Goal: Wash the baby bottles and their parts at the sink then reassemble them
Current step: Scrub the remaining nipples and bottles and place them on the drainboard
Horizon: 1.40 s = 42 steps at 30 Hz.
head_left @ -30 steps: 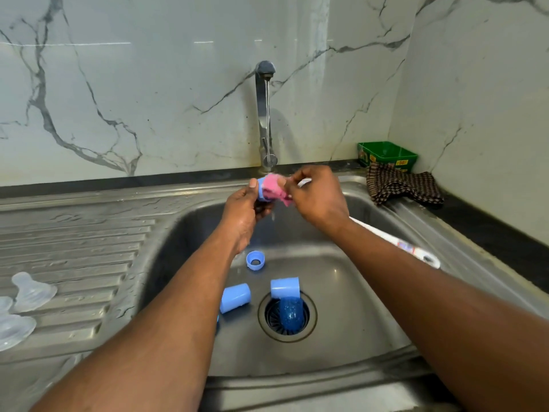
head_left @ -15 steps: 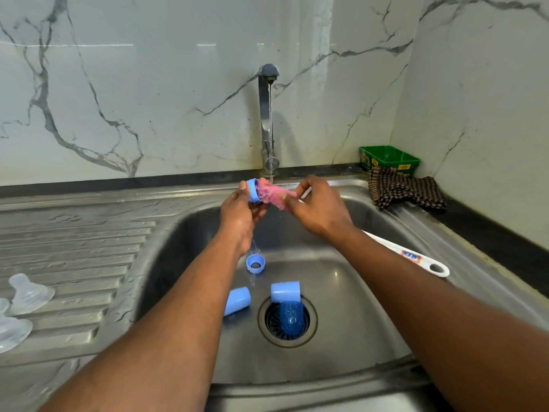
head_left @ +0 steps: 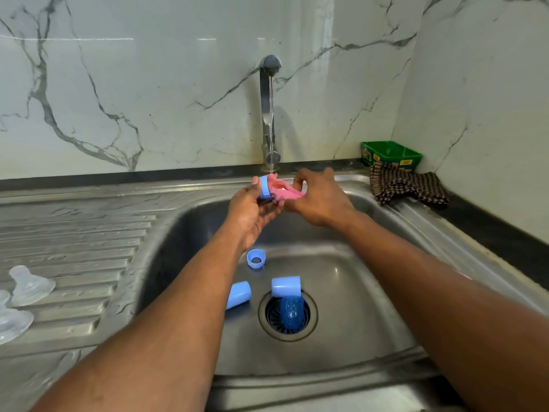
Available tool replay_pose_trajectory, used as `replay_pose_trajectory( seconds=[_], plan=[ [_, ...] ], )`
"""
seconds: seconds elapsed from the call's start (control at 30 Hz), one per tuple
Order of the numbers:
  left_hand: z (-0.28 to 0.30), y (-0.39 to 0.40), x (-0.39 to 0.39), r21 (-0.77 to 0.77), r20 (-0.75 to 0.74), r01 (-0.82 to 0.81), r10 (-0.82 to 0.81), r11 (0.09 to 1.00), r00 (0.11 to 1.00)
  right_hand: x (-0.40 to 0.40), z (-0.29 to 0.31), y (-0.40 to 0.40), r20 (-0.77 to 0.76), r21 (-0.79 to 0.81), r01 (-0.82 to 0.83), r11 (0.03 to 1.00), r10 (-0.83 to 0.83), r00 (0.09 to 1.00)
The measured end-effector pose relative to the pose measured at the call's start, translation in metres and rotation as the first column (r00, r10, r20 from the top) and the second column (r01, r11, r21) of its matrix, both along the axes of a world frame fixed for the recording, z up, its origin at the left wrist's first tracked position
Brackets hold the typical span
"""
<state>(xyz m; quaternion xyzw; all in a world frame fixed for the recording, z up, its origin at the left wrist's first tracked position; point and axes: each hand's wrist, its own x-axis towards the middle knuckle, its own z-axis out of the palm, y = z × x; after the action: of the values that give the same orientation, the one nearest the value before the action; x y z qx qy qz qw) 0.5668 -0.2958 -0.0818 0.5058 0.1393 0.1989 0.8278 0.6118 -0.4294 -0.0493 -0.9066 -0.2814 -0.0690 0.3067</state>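
Under the running tap [head_left: 269, 108] my left hand [head_left: 252, 212] holds a blue bottle ring [head_left: 263, 188] by its rim. A pink cloth [head_left: 282, 190] is pushed into the ring, and my right hand [head_left: 319, 200] pinches the cloth's other end. On the sink [head_left: 341, 292] floor lie another blue ring [head_left: 256, 258], a light blue cap [head_left: 238, 294] on its side, and a second blue cap [head_left: 285, 286] at the drain's edge, with a darker blue piece [head_left: 291, 312] over the drain. Clear silicone teats [head_left: 29, 285] sit on the left drainboard.
A brown checked cloth [head_left: 407, 185] lies on the sink's back right corner, in front of a green box [head_left: 390, 153]. The ribbed drainboard [head_left: 74, 239] stretches left. Marble walls close in behind and to the right.
The ring and cloth have shifted left under the water stream. My right hand has drawn the cloth further out, and the white-handled tool seen along my right forearm is now out of sight.
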Motion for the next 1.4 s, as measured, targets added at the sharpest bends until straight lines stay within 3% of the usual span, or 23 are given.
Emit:
replay_pose_trajectory(
  seconds=[0.13, 0.3, 0.4, 0.5, 0.6, 0.77, 0.9, 0.97, 1.03, 1.07, 1.13, 1.2, 1.23, 1.3, 1.4],
  plan=[
    [0.001, -0.008, 0.002, 0.009, -0.067, 0.045, -0.044, 0.999, 0.997, -0.008, 0.001, 0.007, 0.139, 0.012, -0.110, 0.994, 0.107, 0.985],
    [0.002, -0.010, 0.006, 0.034, -0.037, 0.046, -0.045, 0.998, 0.998, -0.009, 0.000, 0.011, 0.179, -0.127, -0.105, 0.986, 0.127, 0.976],
    [0.000, -0.007, 0.006, 0.087, -0.047, 0.014, -0.010, 0.996, 0.999, -0.007, 0.001, 0.015, 0.063, -0.125, -0.163, 0.979, 0.172, 0.983],
    [-0.003, -0.004, 0.004, 0.128, -0.054, -0.027, 0.034, 0.991, 0.998, -0.006, 0.008, 0.011, -0.138, 0.060, -0.226, 0.972, 0.233, 0.963],
    [-0.003, 0.003, 0.004, 0.135, -0.042, -0.097, 0.104, 0.986, 0.994, -0.007, 0.014, 0.004, -0.299, 0.175, -0.142, 0.974, 0.190, 0.935],
    [-0.006, -0.002, 0.008, 0.151, 0.003, -0.022, 0.022, 0.988, 1.000, -0.009, 0.009, 0.013, 0.024, 0.057, 0.017, 0.998, -0.018, 1.000],
    [-0.006, -0.005, 0.007, 0.151, -0.002, 0.065, -0.066, 0.986, 0.998, -0.016, 0.001, 0.015, 0.118, -0.046, -0.004, 0.999, 0.009, 0.993],
    [-0.007, -0.001, 0.004, 0.143, 0.009, 0.042, -0.043, 0.989, 0.999, -0.014, 0.000, 0.019, 0.025, 0.010, -0.077, 0.997, 0.076, 0.997],
    [-0.008, 0.003, -0.001, 0.160, 0.019, 0.053, -0.056, 0.986, 0.998, -0.007, 0.004, 0.018, -0.242, 0.157, -0.109, 0.982, 0.146, 0.959],
    [-0.007, 0.004, -0.003, 0.171, 0.027, 0.077, -0.083, 0.982, 0.996, -0.003, 0.007, 0.013, -0.411, 0.256, -0.078, 0.964, 0.181, 0.894],
    [-0.005, 0.006, -0.006, 0.166, 0.058, 0.137, -0.148, 0.977, 0.987, 0.004, 0.013, 0.005, -0.713, 0.453, 0.089, 0.887, 0.300, 0.634],
    [-0.002, 0.006, -0.006, 0.137, 0.085, 0.185, -0.198, 0.973, 0.976, 0.008, 0.020, -0.001, -0.798, 0.575, 0.272, 0.771, 0.457, 0.392],
    [0.000, 0.005, -0.006, 0.129, 0.091, 0.194, -0.206, 0.973, 0.974, 0.008, 0.022, 0.000, -0.791, 0.605, 0.325, 0.727, 0.503, 0.348],
    [0.000, 0.007, -0.003, 0.111, 0.099, 0.187, -0.198, 0.976, 0.975, 0.005, 0.023, 0.006, -0.766, 0.627, 0.304, 0.717, 0.497, 0.408],
    [0.001, 0.008, 0.000, 0.078, 0.113, 0.100, -0.109, 0.992, 0.988, 0.001, 0.019, 0.011, -0.676, 0.574, 0.112, 0.811, 0.392, 0.624]
  ],
)
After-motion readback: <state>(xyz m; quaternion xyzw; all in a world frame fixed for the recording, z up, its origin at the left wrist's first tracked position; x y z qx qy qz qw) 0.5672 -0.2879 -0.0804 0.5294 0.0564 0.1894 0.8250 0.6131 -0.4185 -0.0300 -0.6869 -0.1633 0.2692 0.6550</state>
